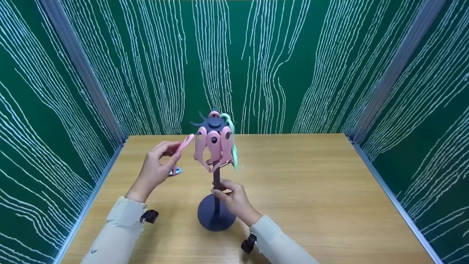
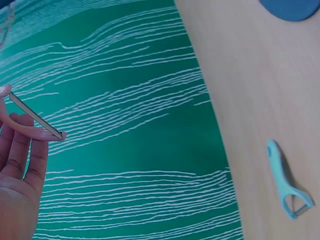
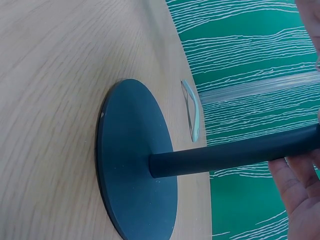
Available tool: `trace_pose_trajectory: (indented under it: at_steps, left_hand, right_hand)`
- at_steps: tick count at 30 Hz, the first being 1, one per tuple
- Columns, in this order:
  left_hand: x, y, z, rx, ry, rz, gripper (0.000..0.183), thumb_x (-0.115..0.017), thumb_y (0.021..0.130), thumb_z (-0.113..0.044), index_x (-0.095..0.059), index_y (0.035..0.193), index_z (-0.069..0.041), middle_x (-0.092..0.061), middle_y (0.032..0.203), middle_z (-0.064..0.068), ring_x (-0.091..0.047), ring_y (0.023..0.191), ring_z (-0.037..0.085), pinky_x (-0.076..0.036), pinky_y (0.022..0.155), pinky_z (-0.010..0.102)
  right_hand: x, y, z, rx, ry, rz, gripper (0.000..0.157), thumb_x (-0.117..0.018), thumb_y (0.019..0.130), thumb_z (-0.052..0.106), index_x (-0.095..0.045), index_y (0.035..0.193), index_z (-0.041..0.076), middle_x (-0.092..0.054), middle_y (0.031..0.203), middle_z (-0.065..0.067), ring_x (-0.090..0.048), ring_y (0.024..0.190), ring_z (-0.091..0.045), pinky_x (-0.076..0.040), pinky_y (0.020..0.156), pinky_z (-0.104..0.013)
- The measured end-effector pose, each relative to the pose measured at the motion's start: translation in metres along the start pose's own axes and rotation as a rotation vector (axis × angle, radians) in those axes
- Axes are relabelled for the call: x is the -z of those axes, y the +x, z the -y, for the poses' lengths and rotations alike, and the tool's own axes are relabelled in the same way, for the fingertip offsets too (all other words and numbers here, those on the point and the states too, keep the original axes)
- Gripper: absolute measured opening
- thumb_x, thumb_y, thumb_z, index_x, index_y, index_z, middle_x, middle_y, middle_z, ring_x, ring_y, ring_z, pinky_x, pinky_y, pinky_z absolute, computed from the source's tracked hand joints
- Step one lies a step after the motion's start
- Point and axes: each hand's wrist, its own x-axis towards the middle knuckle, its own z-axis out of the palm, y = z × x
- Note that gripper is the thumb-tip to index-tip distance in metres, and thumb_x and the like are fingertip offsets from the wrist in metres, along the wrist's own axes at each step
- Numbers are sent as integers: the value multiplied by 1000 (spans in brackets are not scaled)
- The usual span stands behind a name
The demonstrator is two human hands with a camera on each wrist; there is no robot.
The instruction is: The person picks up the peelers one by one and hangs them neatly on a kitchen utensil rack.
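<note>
My left hand [image 1: 155, 168] pinches a pink Y-shaped peeler [image 1: 186, 142] between thumb and fingers, its upper end right beside a hook at the left of a dark rotary rack [image 1: 215, 125]. The blade of that peeler [image 2: 36, 132] faces up in the left wrist view. My right hand [image 1: 237, 201] grips the rack's upright pole [image 3: 215, 156] above its round base [image 1: 210, 222]. Several pink peelers [image 1: 214, 148] hang from the front hooks by their handle holes, blade ends down. A mint-green peeler [image 1: 235, 157] hangs at the right side; another pink handle shows at the back.
A light-blue peeler [image 2: 281, 175] lies on the wooden table [image 1: 311, 194] left of the rack, partly hidden behind my left hand in the head view. Green walls [image 1: 263, 84] with white wavy lines enclose the table at the back and sides.
</note>
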Motion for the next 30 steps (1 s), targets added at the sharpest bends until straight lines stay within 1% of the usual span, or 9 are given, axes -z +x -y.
trace_pose_trajectory:
  at_steps: [4, 8, 15, 21, 23, 27, 30]
  left_hand:
    - [3, 0, -8, -32, 17, -22, 32, -72, 105, -11, -73, 137, -8, -75, 121, 9, -67, 106, 16, -53, 100, 15]
    - [5, 1, -13, -59, 17, -45, 34, -73, 105, -9, -72, 139, -7, -74, 122, 8, -67, 105, 13, -53, 101, 12]
    - [6, 2, -23, -132, -18, -68, 35, -74, 103, -4, -72, 137, -6, -74, 121, 8, -67, 106, 10, -54, 102, 14]
    - [5, 2, -30, -205, -7, -92, 36, -74, 100, 3, -71, 136, -1, -74, 121, 12, -68, 107, 7, -55, 104, 15]
    - [5, 3, -34, -219, -21, -101, 37, -73, 99, 5, -70, 136, 0, -73, 122, 14, -68, 109, 8, -55, 104, 15]
    - [6, 5, -46, -251, -73, -115, 36, -70, 101, 7, -68, 136, 3, -72, 122, 16, -69, 112, 13, -55, 106, 16]
    - [6, 6, -53, -274, -99, -128, 35, -69, 101, 8, -66, 136, 5, -71, 122, 18, -69, 112, 15, -55, 107, 17]
  right_hand:
    - [0, 0, 0, -1, 5, 4, 18, -73, 104, 10, -81, 120, 7, -79, 110, -13, -71, 100, -14, -68, 86, -32]
    - [0, -1, 1, 1, 9, 8, 18, -73, 104, 9, -80, 121, 7, -78, 110, -14, -72, 100, -16, -68, 86, -32]
    - [0, -1, 0, 10, 9, 0, 15, -73, 104, 8, -80, 117, 6, -78, 108, -14, -71, 100, -15, -68, 85, -31]
    - [0, 0, 0, 24, 7, 2, 16, -73, 104, 8, -80, 118, 6, -79, 108, -13, -73, 99, -14, -68, 83, -30]
    - [0, 0, 0, 23, -3, 3, 16, -73, 104, 9, -80, 118, 7, -79, 108, -12, -73, 99, -14, -68, 82, -30]
    - [0, 0, 0, 13, -17, 2, 16, -73, 104, 9, -80, 119, 8, -79, 107, -10, -72, 99, -15, -68, 82, -31]
    - [-1, 0, 0, 20, -17, 1, 16, -73, 104, 9, -80, 118, 8, -78, 107, -10, -72, 99, -16, -68, 82, -32]
